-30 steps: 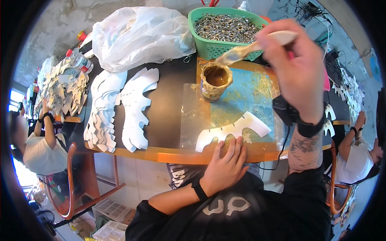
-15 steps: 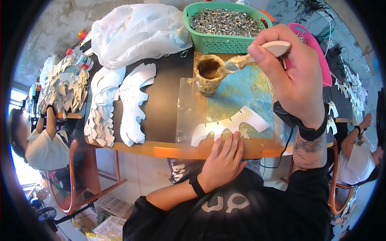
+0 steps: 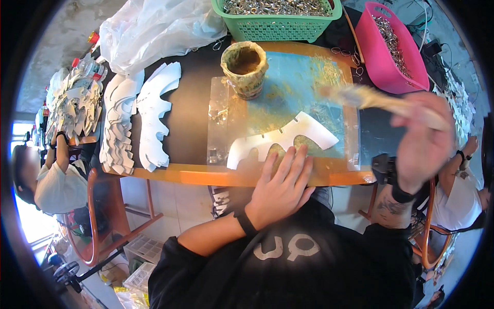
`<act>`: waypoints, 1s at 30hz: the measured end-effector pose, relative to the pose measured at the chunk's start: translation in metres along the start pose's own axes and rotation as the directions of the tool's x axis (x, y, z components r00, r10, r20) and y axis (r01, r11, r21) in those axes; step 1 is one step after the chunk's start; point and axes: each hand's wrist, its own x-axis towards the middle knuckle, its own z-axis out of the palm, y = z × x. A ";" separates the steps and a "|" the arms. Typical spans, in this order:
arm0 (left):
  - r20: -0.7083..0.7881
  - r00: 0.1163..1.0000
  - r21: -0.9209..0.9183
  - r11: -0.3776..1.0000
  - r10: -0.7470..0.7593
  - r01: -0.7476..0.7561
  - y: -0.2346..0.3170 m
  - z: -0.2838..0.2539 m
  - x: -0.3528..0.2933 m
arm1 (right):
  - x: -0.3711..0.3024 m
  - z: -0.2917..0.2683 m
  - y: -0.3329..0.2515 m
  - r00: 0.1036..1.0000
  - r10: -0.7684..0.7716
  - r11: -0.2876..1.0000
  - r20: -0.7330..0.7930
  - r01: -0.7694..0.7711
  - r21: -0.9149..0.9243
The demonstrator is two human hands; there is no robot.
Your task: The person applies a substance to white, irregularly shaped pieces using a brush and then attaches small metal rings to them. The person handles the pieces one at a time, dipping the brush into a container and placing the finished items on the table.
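Observation:
My left hand lies with fingers outstretched at the table's front edge, its fingertips on the lower edge of a white curved cutout piece with notches. This piece rests on a blue, glue-smeared sheet. Off to the right, my right hand is blurred by motion and closed round the pale handle of a brush. The brush's bristle end points left, above the sheet's right side. A crusted cup with brownish paste inside stands at the sheet's far left, apart from the brush.
Stacked white cutouts lie to the left. Behind stand a white plastic bag, a green basket of metal rings and a pink basket with more metal pieces. A person sits at far left, another at far right.
My right hand has swung right and nearer to me, carrying the brush away from the cup. My left hand still rests on the white piece. The whole view has shifted slightly.

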 end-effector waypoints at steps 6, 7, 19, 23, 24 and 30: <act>0.043 0.996 -0.066 0.995 0.080 -0.077 0.012 0.008 0.034 | -0.037 0.026 0.028 0.934 0.261 0.936 0.245 -0.183 -0.302; 0.050 0.995 -0.067 0.994 0.087 -0.083 0.012 0.011 0.034 | -0.038 0.027 0.032 0.932 0.236 0.932 0.274 -0.138 -0.336; 0.082 0.991 0.021 0.994 0.105 -0.107 0.011 0.021 0.031 | -0.036 0.017 0.033 0.906 0.327 0.911 0.267 -0.227 -0.344; 0.054 0.993 0.083 0.991 0.105 -0.110 0.014 0.024 0.029 | -0.045 0.028 0.034 0.920 0.230 0.941 0.317 -0.127 -0.315; 0.057 0.993 0.084 0.990 0.106 -0.111 0.013 0.024 0.030 | -0.047 0.030 0.035 0.910 0.180 0.957 0.372 -0.075 -0.280; 0.042 0.992 0.089 0.989 0.118 -0.121 0.011 0.023 0.030 | -0.054 0.028 0.025 0.903 0.332 0.926 0.271 -0.259 -0.274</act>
